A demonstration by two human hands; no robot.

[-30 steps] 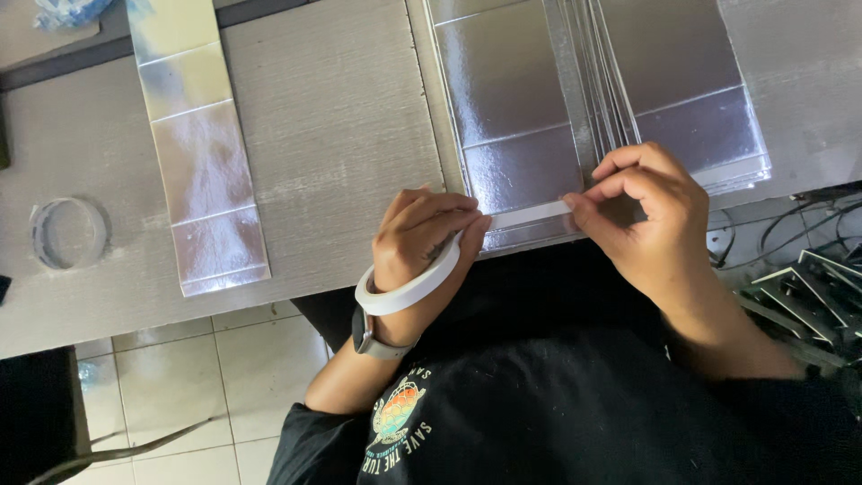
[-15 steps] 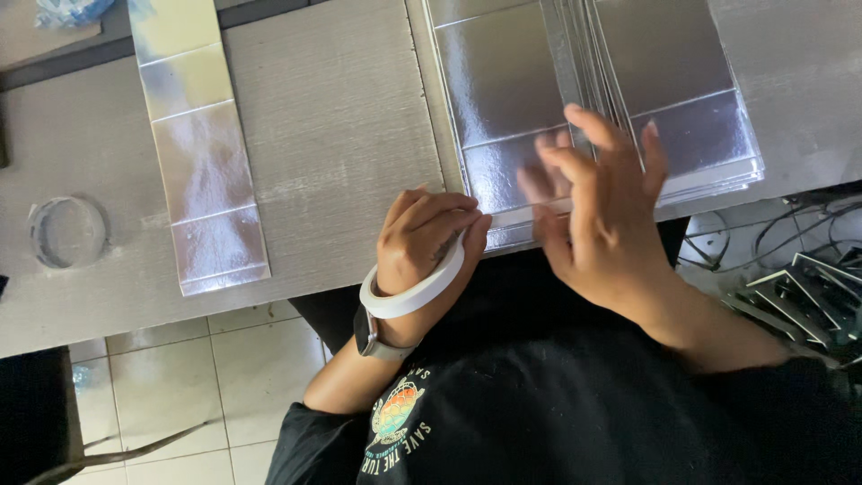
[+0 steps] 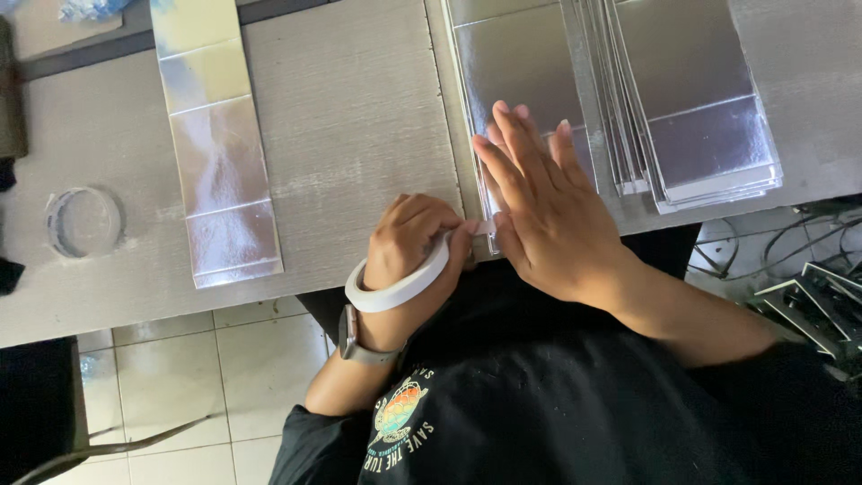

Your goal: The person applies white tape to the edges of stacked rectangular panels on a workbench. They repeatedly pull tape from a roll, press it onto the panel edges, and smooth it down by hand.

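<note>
A grey, wood-grained tabletop (image 3: 359,117) fills most of the view, and past its near edge lies a floor of pale square tiles (image 3: 171,386). The landmark here is the fanned stack of shiny silver rectangular sheets (image 3: 691,99) lying on the tabletop. Just left of that stack lies one more silver sheet (image 3: 516,63), its near end at the tabletop's edge. The right hand (image 3: 548,216) lies flat and fully open on this sheet, fingers spread, palm pressing down, closed on nothing. Immediately left of that hand, at the tabletop's edge, the left hand (image 3: 413,238) has its grip closed around a white roll of tape (image 3: 400,286), which loops over the wrist like a bangle; a short white end of tape (image 3: 485,227) runs from its fingers to the sheet's near corner. A grey wristwatch (image 3: 352,339) sits below the roll. Well left of the stack lies a long silver strip creased into panels (image 3: 215,144), and further left a clear plastic ring (image 3: 83,221). Below the stack's right end, off the tabletop, dark cables and metal parts (image 3: 808,278) are tangled.
</note>
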